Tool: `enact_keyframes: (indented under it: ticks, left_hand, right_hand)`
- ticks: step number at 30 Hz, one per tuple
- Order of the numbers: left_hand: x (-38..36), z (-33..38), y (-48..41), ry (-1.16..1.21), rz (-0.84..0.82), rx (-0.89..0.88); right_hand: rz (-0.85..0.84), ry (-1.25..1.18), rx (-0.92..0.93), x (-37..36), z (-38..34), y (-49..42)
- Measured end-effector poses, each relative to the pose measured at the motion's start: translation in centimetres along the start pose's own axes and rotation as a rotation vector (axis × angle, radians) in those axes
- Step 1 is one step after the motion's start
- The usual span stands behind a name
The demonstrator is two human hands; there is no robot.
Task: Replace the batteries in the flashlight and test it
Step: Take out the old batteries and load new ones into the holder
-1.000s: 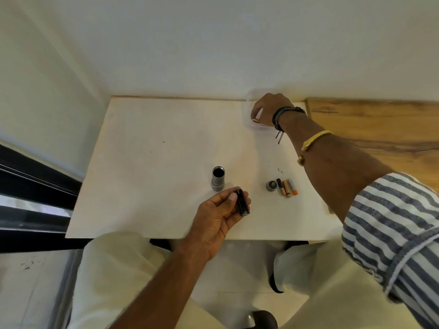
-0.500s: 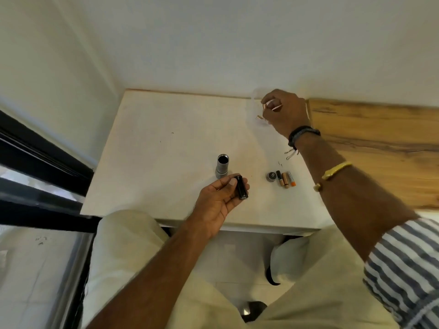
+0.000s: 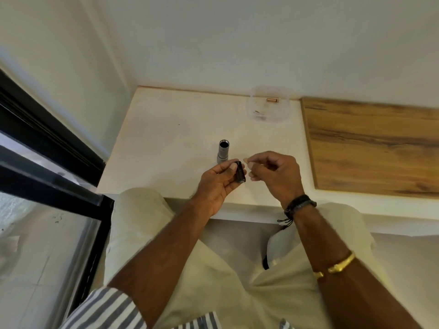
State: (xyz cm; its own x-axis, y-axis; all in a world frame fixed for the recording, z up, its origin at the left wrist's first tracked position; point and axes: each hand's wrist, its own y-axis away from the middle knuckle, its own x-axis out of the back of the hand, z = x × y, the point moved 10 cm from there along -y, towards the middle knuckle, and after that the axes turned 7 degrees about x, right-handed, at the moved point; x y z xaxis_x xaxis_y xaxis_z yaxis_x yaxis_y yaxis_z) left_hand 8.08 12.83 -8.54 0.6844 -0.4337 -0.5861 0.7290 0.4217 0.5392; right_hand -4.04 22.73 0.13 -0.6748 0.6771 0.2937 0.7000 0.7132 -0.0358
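Observation:
The grey flashlight body (image 3: 222,152) stands upright on the white table (image 3: 166,143), its open dark end facing up. My left hand (image 3: 219,184) grips a black battery holder (image 3: 240,173) just in front of the flashlight body. My right hand (image 3: 273,174) is close beside it on the right, pinching a small copper-coloured battery (image 3: 245,160) between its fingertips, the tip pointing toward the holder. The old batteries and cap seen earlier are hidden behind my right hand.
A clear plastic container (image 3: 268,106) sits at the table's back edge with one copper battery (image 3: 272,100) in it. A wooden board (image 3: 370,146) covers the surface to the right. A dark window frame (image 3: 47,162) runs along the left. My lap is below.
My right hand has come back from the container at the back to beside my left hand, carrying a battery. The view has tilted down and the container is uncovered.

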Motion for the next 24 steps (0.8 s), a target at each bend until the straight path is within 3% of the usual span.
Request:
enact_keyframes:
  ticks: [4,9,14,24]
  left_hand:
    - [0.4,0.4,0.3,-0.001,0.024,-0.027]
    - [0.5,0.5,0.6,-0.012,0.033,-0.036]
    - [0.4,0.6,0.9,-0.026,0.029,-0.049]
    - [0.7,0.2,1.0,-0.013,0.017,-0.01]
  right_hand:
    - [-0.055,0.121,0.008,-0.3,-0.3,1.3]
    - [-0.115,0.309,0.201,-0.9,-2.9,2.0]
    - [-0.164,0.471,0.268,-1.7,-3.8,2.4]
    - [-0.115,0.473,0.304,-2.3,-3.8,2.5]
